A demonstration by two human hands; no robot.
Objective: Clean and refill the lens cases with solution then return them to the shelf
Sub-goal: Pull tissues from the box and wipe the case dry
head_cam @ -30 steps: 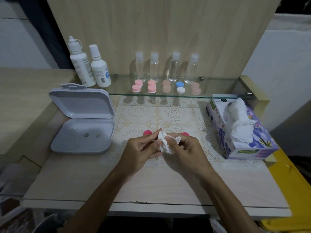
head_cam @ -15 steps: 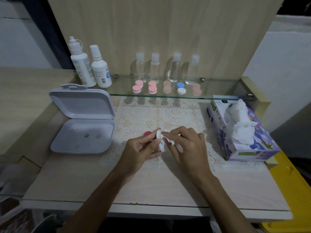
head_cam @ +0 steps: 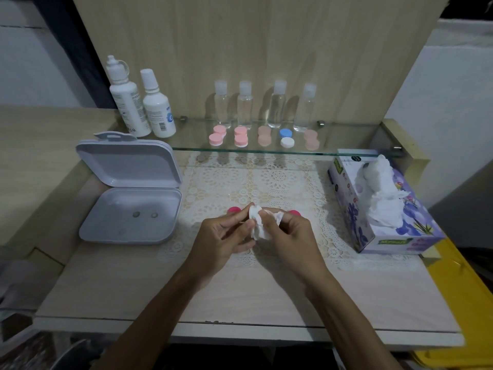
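Observation:
My left hand (head_cam: 222, 237) pinches a small white lens case (head_cam: 253, 211) over the middle of the lace mat. My right hand (head_cam: 289, 237) pinches a crumpled white tissue (head_cam: 262, 229) against it; most of the case is hidden by the tissue and fingers. Two bright pink caps lie on the mat just behind my hands, a left pink cap (head_cam: 234, 209) and a right pink cap (head_cam: 294, 213). Several lens cases, pink ones (head_cam: 217, 136) and a blue-and-white one (head_cam: 286, 138), sit in a row on the glass shelf (head_cam: 346, 148). Two white solution bottles (head_cam: 145, 108) stand at the shelf's left end.
An open grey hinged box (head_cam: 128, 193) lies at the left of the table. A tissue box (head_cam: 378, 206) with tissue sticking out stands at the right. Several small clear bottles (head_cam: 262, 106) line the back of the shelf. A yellow object (head_cam: 469, 303) sits beyond the table's right edge.
My right hand has shifted the tissue around the case, first lifting over it, then coming back beside it. My left hand has kept the case in about the same place.

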